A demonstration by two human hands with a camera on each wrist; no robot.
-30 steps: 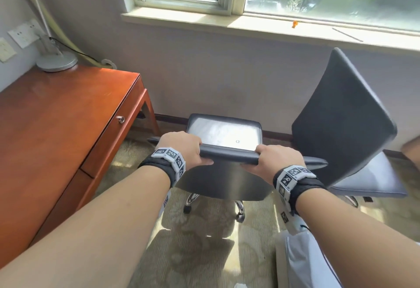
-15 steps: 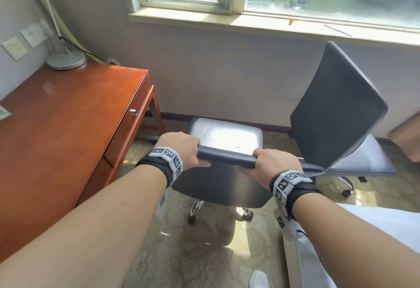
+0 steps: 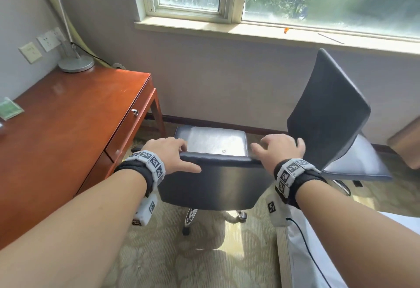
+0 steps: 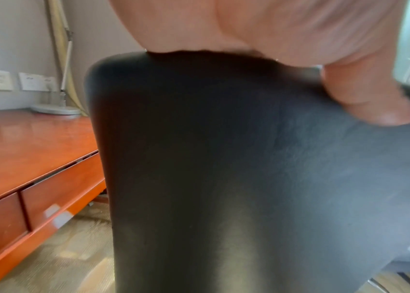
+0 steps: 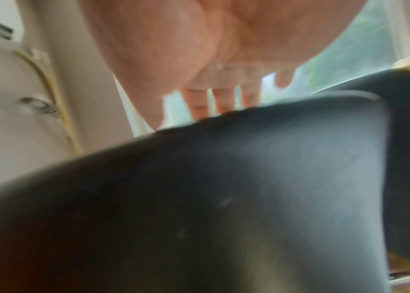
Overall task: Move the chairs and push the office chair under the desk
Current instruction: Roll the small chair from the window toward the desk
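Observation:
The black office chair (image 3: 213, 185) stands on castors right in front of me, its seat (image 3: 213, 140) toward the wall, just right of the red-brown desk (image 3: 68, 117). My left hand (image 3: 172, 153) lies over the left part of the backrest's top edge. Its fingers curl over the front and its thumb (image 4: 364, 103) is pressed on the back of the backrest (image 4: 224, 158). My right hand (image 3: 279, 149) hovers just above the right end of that edge, fingers (image 5: 221, 101) straight and spread, holding nothing. A second black chair (image 3: 327, 110) stands to the right, turned sideways.
A lamp base (image 3: 76, 65) and a green packet (image 3: 9, 110) sit on the desk. The wall and window sill (image 3: 272, 33) lie close behind the chairs. White fabric (image 3: 318, 253) is at lower right, and a brown piece of furniture (image 3: 406, 144) at the right edge.
My right hand has let go of the backrest's top edge and opened above it. My left thumb has come out from under the edge and now lies flat on the backrest.

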